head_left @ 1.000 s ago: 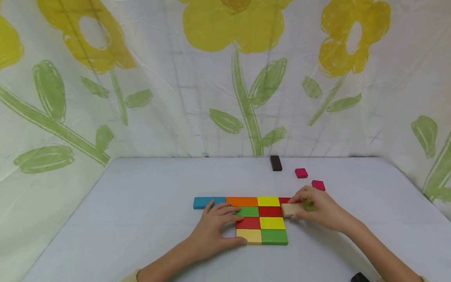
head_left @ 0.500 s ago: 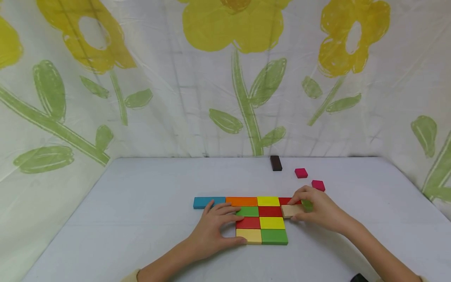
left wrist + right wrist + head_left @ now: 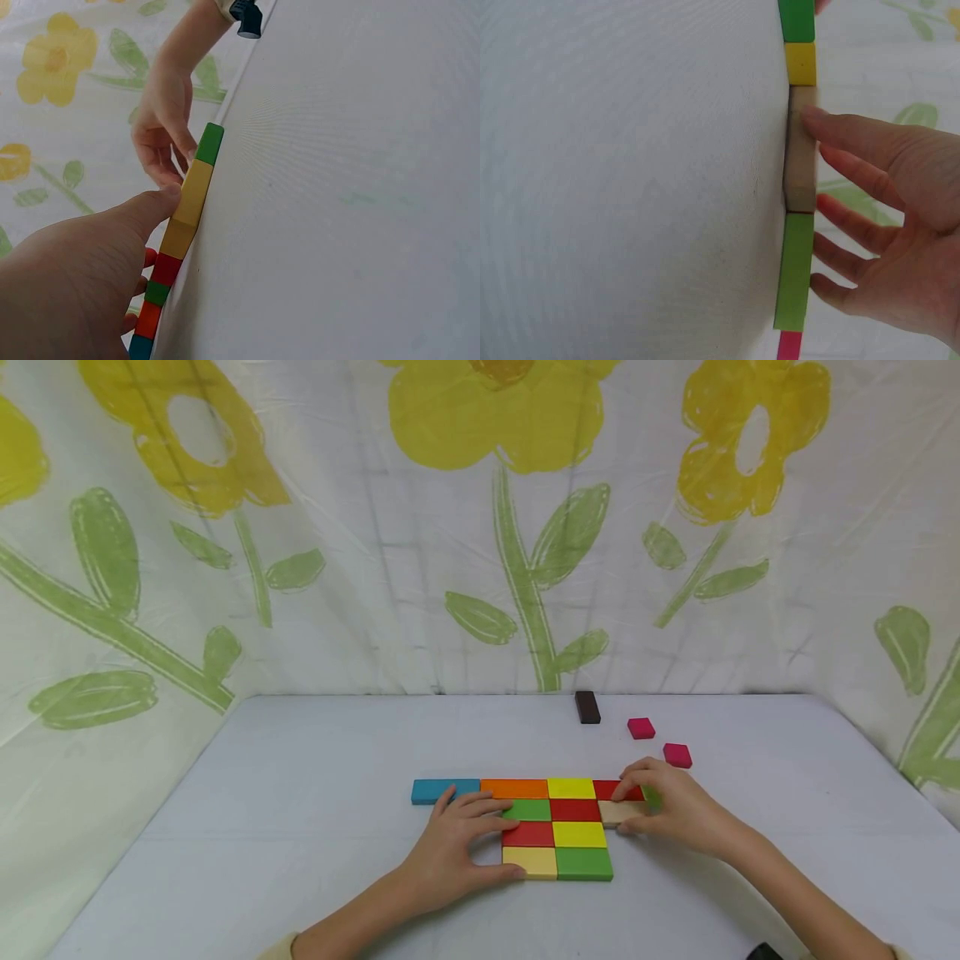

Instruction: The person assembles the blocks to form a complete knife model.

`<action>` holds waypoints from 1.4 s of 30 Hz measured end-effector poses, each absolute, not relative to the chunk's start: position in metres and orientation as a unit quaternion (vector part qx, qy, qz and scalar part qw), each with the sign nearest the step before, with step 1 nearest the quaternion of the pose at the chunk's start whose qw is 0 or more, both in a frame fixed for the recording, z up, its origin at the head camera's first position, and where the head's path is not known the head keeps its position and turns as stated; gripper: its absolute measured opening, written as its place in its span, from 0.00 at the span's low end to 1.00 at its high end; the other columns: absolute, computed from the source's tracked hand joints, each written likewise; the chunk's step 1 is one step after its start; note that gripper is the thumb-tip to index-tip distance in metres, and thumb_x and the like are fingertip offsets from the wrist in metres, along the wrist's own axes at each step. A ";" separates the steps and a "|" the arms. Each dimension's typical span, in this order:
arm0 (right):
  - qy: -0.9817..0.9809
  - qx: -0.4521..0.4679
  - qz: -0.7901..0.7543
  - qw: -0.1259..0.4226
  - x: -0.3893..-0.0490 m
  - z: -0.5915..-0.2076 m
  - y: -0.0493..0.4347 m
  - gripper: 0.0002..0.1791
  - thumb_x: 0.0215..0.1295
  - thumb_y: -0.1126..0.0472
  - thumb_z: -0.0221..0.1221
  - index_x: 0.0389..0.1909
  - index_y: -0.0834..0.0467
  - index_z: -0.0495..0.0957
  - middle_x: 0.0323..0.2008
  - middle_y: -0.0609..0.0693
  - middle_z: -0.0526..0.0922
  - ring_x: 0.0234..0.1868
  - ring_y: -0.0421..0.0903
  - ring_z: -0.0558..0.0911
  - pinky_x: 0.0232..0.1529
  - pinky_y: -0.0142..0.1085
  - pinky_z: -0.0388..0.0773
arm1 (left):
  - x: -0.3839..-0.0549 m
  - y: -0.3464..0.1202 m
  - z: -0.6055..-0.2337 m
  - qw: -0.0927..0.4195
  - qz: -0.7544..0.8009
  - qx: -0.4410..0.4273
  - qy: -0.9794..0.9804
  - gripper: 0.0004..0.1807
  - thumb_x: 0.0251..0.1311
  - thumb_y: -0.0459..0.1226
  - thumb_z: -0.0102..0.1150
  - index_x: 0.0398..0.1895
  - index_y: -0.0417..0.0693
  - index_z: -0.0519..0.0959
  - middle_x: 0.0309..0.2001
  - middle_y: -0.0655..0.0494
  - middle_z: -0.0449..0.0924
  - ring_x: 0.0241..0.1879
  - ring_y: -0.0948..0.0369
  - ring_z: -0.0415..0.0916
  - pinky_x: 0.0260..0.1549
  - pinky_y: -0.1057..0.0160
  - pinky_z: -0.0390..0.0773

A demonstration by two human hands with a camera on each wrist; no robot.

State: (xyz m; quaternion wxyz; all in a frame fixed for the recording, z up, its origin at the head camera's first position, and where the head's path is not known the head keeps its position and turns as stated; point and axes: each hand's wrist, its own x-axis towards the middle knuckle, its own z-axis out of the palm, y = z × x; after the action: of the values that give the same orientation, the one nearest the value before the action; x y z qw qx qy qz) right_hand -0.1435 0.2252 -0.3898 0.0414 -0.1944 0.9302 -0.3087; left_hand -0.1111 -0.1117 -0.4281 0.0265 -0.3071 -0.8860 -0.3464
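Observation:
In the head view, rectangular wooden blocks lie edge to edge in rows on the table. My right hand point(image 3: 678, 802) holds a plain wood block point(image 3: 615, 812) at the right end of the second row, thumb on its near edge and fingertips at its far side, over the red block point(image 3: 606, 789). The right wrist view shows the thumb against the wood block point(image 3: 801, 172). My left hand point(image 3: 450, 852) lies along the left side, fingers extended onto the green block point(image 3: 531, 810) and red block point(image 3: 534, 834), thumb at the pale yellow block point(image 3: 536, 860).
The top row runs from a blue block point(image 3: 431, 791) through orange point(image 3: 517, 788) and yellow point(image 3: 572, 788) to a light green block point(image 3: 655, 799) partly behind the right hand. Farther back lie a black block point(image 3: 588, 707) and two pink blocks point(image 3: 641, 728). A flowered cloth point(image 3: 337, 610) hangs behind.
The right hand has brought the wood block slightly nearer and down, level beside the dark red block. More of the top-row red block now shows. The left hand stays put.

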 end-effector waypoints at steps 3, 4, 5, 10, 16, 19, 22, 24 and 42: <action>0.929 -0.196 -0.312 0.043 -0.144 -0.390 0.225 0.15 0.53 0.57 0.81 0.40 0.49 0.87 0.51 0.52 0.82 0.55 0.54 0.79 0.46 0.38 0.87 | -0.111 -0.112 -0.428 0.027 -0.346 -0.307 -0.886 0.28 0.60 0.57 0.75 0.59 0.56 0.87 0.66 0.59 0.82 0.70 0.50 0.72 0.72 0.24 0.52; 0.929 -0.196 -0.312 0.042 -0.144 -0.390 0.225 0.15 0.53 0.57 0.81 0.40 0.49 0.87 0.51 0.52 0.82 0.55 0.54 0.79 0.46 0.39 0.87 | -0.111 -0.112 -0.428 0.027 -0.346 -0.307 -0.886 0.28 0.59 0.57 0.75 0.59 0.56 0.87 0.66 0.59 0.82 0.70 0.50 0.72 0.72 0.24 0.52; 0.929 -0.196 -0.311 0.041 -0.144 -0.390 0.225 0.16 0.53 0.57 0.81 0.40 0.49 0.87 0.50 0.51 0.83 0.54 0.54 0.79 0.46 0.39 0.88 | -0.111 -0.112 -0.428 0.027 -0.346 -0.307 -0.886 0.28 0.59 0.57 0.75 0.59 0.56 0.87 0.66 0.59 0.82 0.70 0.50 0.72 0.72 0.24 0.52; 0.931 -0.207 -0.299 0.036 -0.146 -0.390 0.227 0.19 0.52 0.57 0.81 0.43 0.52 0.87 0.50 0.51 0.83 0.53 0.54 0.79 0.47 0.42 0.88 | -0.111 -0.112 -0.428 0.027 -0.344 -0.308 -0.887 0.28 0.59 0.57 0.75 0.59 0.56 0.87 0.66 0.59 0.82 0.70 0.50 0.72 0.72 0.24 0.52; 0.933 -0.209 -0.291 0.040 -0.148 -0.390 0.228 0.20 0.52 0.56 0.82 0.45 0.53 0.87 0.50 0.50 0.83 0.53 0.53 0.79 0.48 0.42 0.87 | -0.111 -0.111 -0.428 0.028 -0.343 -0.308 -0.887 0.28 0.59 0.57 0.75 0.59 0.55 0.87 0.66 0.58 0.82 0.70 0.49 0.72 0.72 0.24 0.52; 0.932 -0.210 -0.291 0.042 -0.149 -0.390 0.228 0.21 0.51 0.56 0.82 0.45 0.54 0.86 0.49 0.50 0.83 0.53 0.53 0.79 0.47 0.40 0.87 | -0.111 -0.111 -0.428 0.028 -0.343 -0.309 -0.887 0.28 0.59 0.57 0.76 0.59 0.55 0.87 0.66 0.58 0.82 0.70 0.49 0.72 0.72 0.24 0.52; 0.931 -0.211 -0.294 0.045 -0.150 -0.390 0.229 0.21 0.51 0.56 0.82 0.45 0.54 0.86 0.49 0.50 0.83 0.53 0.53 0.79 0.45 0.38 0.87 | -0.111 -0.111 -0.428 0.027 -0.344 -0.308 -0.887 0.28 0.59 0.57 0.76 0.59 0.55 0.87 0.66 0.57 0.82 0.70 0.49 0.72 0.72 0.24 0.52; 0.930 -0.210 -0.297 0.047 -0.151 -0.389 0.229 0.22 0.51 0.57 0.82 0.45 0.54 0.86 0.49 0.50 0.83 0.53 0.53 0.79 0.45 0.37 0.87 | -0.111 -0.111 -0.428 0.026 -0.345 -0.307 -0.887 0.28 0.59 0.57 0.76 0.59 0.55 0.87 0.66 0.57 0.82 0.70 0.49 0.71 0.72 0.24 0.52; 0.924 -0.215 -0.309 0.062 -0.157 -0.388 0.229 0.23 0.49 0.56 0.83 0.46 0.56 0.85 0.47 0.50 0.84 0.52 0.52 0.78 0.41 0.32 0.84 | -0.111 -0.112 -0.428 0.027 -0.347 -0.307 -0.886 0.28 0.59 0.57 0.76 0.59 0.56 0.87 0.66 0.57 0.82 0.71 0.49 0.71 0.72 0.24 0.51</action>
State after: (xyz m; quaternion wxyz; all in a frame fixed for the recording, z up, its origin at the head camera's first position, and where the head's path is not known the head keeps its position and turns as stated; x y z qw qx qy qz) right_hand -0.1567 0.2290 -0.3875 0.0623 -0.2150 0.9244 -0.3089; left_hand -0.1108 -0.1116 -0.4283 0.0266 -0.3067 -0.8860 -0.3466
